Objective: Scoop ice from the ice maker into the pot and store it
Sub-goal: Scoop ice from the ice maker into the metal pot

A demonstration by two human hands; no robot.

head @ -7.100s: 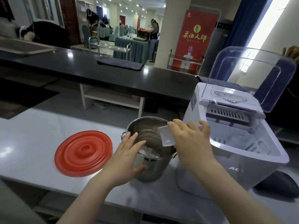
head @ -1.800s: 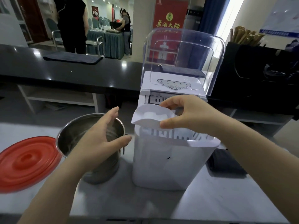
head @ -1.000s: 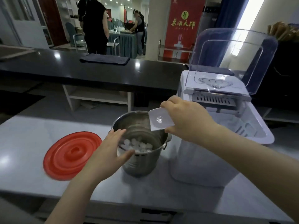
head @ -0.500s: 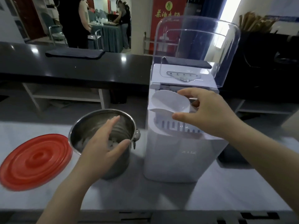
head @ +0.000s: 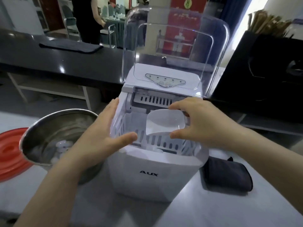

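Note:
A white ice maker (head: 152, 174) stands in the middle of the counter with its clear lid (head: 173, 51) raised. My right hand (head: 198, 122) holds a translucent white scoop (head: 164, 122) over the open basket, where a few ice pieces (head: 154, 149) lie near the front. My left hand (head: 101, 136) is open, fingers apart, resting at the ice maker's left rim, between it and the steel pot (head: 54, 126). The pot sits to the left with ice cubes (head: 63, 145) at its bottom.
A red pot lid (head: 9, 153) lies flat at the far left. A dark folded cloth (head: 227, 174) lies right of the ice maker. A black counter (head: 49, 59) runs behind, with a person standing beyond it. A black box sits at the right.
My right hand has brought the scoop from above the front rim down into the ice maker's basket. My left hand has shifted from the pot's rim to the ice maker's left edge.

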